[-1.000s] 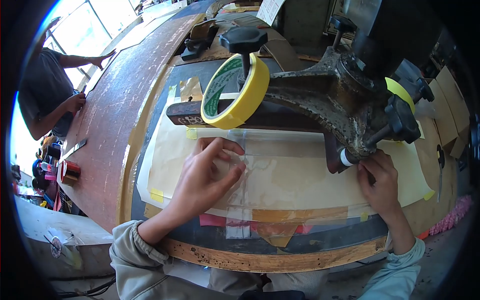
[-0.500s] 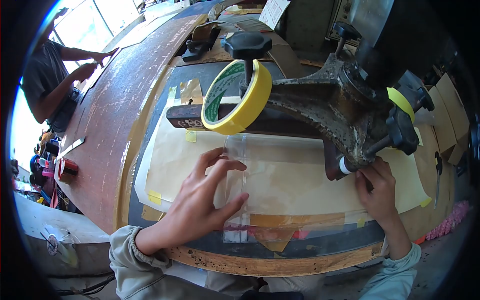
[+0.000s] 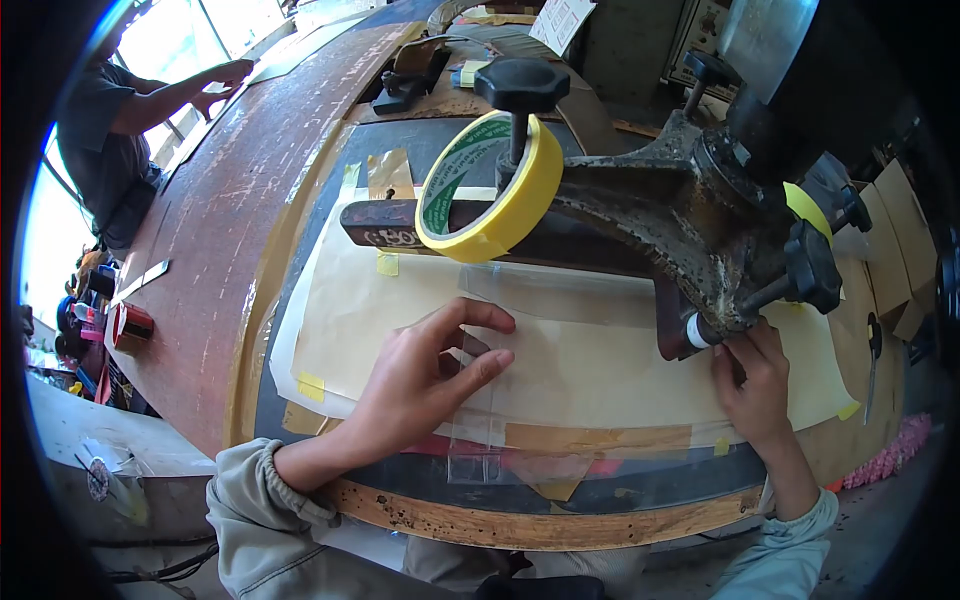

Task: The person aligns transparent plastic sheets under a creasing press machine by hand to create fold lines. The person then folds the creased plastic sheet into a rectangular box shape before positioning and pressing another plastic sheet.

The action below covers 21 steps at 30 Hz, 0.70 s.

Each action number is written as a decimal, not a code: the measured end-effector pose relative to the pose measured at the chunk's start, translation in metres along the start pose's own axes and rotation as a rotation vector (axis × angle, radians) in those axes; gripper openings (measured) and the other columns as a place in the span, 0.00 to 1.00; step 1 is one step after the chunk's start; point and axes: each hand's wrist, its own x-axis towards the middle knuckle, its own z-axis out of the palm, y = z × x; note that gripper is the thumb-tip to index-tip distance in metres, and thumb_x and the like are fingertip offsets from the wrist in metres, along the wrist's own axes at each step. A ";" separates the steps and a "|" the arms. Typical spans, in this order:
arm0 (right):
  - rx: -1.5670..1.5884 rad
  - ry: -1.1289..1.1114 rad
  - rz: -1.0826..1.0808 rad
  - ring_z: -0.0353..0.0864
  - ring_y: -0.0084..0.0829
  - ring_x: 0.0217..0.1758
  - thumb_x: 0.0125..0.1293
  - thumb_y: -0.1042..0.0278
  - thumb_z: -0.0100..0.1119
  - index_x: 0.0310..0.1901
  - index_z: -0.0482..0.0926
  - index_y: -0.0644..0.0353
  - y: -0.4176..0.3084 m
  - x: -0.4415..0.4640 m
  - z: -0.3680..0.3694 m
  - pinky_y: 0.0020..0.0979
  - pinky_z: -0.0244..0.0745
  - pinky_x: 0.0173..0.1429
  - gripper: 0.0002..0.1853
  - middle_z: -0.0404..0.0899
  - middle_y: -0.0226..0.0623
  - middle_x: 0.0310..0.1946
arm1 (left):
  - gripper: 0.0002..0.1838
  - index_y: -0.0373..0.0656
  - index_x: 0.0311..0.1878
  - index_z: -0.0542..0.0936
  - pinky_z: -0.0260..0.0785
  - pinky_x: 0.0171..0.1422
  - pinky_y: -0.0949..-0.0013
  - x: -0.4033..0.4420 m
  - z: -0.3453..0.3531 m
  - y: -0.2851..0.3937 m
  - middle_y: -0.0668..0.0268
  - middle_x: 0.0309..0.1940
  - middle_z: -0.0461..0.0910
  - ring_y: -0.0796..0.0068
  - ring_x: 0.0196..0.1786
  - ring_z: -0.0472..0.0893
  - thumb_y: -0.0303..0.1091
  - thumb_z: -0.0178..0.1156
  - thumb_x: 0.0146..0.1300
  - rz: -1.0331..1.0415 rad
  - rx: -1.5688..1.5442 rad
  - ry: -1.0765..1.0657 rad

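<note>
My left hand (image 3: 425, 375) hovers over or rests on a clear plastic strip (image 3: 482, 400), thumb and forefinger apart, with nothing visibly held. The strip lies across a cream sheet (image 3: 350, 325) taped to the dark board. My right hand (image 3: 755, 380) has its fingers curled at the lower end of a metal machine arm (image 3: 640, 190), beside a white ring (image 3: 697, 331); what its fingertips grip is hidden. A yellow tape roll (image 3: 530, 205) hangs round the stem of a black knob (image 3: 523, 84), above a dark metal bar (image 3: 385, 225).
A person (image 3: 105, 150) stands at the long brown table (image 3: 215, 290) on the left. A red tin (image 3: 131, 327) sits on its near edge. Cardboard boxes (image 3: 895, 240) and scissors (image 3: 873, 350) are at the right. The board has a wooden front edge (image 3: 540, 527).
My left hand dipped and spread, then came back up and slightly right, its finger and thumb nearer each other. My right hand stays by the machine arm. The other person's arms have moved.
</note>
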 end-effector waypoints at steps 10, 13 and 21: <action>-0.003 0.006 -0.002 0.80 0.43 0.49 0.53 0.82 0.60 0.41 0.82 0.67 0.000 0.000 0.001 0.40 0.70 0.54 0.12 0.81 0.43 0.46 | 0.16 0.39 0.54 0.78 0.66 0.26 0.80 -0.005 0.008 0.006 0.67 0.49 0.83 0.90 0.30 0.75 0.24 0.64 0.63 0.080 0.196 0.108; -0.005 0.006 0.002 0.80 0.44 0.49 0.53 0.82 0.61 0.40 0.81 0.67 0.001 -0.001 0.001 0.40 0.70 0.54 0.11 0.81 0.43 0.46 | 0.15 0.37 0.51 0.78 0.76 0.33 0.72 -0.005 0.010 0.005 0.60 0.39 0.85 0.73 0.31 0.86 0.27 0.65 0.62 0.151 0.226 0.147; 0.023 -0.013 0.000 0.79 0.44 0.50 0.55 0.81 0.61 0.42 0.82 0.66 0.000 0.002 -0.002 0.40 0.71 0.55 0.11 0.81 0.43 0.46 | 0.17 0.36 0.53 0.76 0.79 0.33 0.75 -0.016 0.023 0.006 0.64 0.38 0.84 0.79 0.38 0.85 0.25 0.66 0.61 0.197 0.119 0.139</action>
